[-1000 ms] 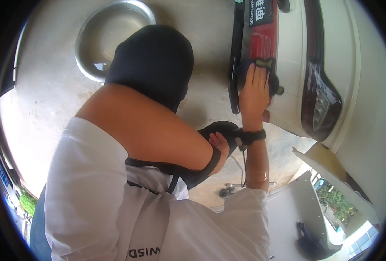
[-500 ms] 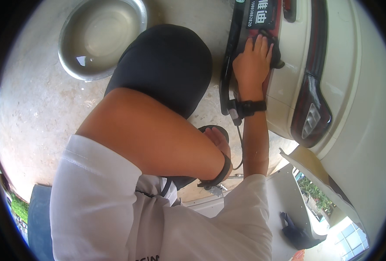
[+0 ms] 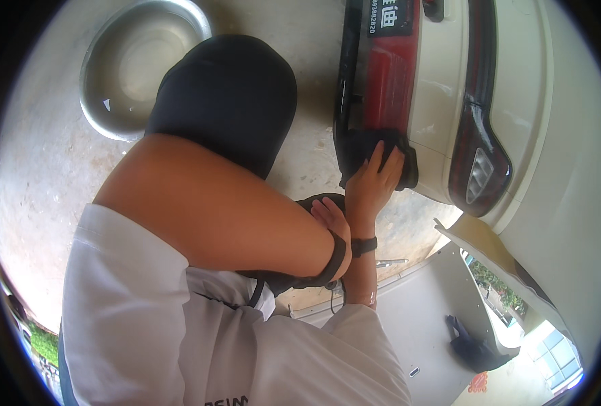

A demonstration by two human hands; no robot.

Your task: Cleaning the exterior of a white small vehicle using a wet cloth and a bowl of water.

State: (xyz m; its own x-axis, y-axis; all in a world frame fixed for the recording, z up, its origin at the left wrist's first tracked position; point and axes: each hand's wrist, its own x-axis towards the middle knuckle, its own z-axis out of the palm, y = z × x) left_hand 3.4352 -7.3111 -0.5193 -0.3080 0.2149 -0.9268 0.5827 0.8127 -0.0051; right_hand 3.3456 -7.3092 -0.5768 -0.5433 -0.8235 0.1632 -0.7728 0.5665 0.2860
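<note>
My right hand [image 3: 373, 186] lies over a bunched black cloth [image 3: 371, 152] at the near end of a red panel [image 3: 388, 81] on a cream-coloured vehicle [image 3: 442, 115]. Its fingers are stretched across the cloth, pressing it against the bodywork; the thumb's grip is hidden. A black bar [image 3: 344, 74] runs beside the panel. My left forearm crosses in front of me, and my left hand [image 3: 332, 218] hangs close to the right wrist. Its fingers are extended, with nothing seen in them, though part of that hand is hidden. Both wrists wear dark bands.
A wide metal basin [image 3: 111, 74] holding water stands on the concrete floor at the far left, beyond my dark-clad knee [image 3: 226, 101]. A dark tail light [image 3: 480, 169] curves along the vehicle. A dark cloth-like item [image 3: 476, 348] rests on a pale panel [image 3: 415, 318] at lower right.
My right hand has drawn the black cloth nearer to me along the vehicle, uncovering more of the red panel. My left hand stays near the same place, and the whole view has shifted slightly.
</note>
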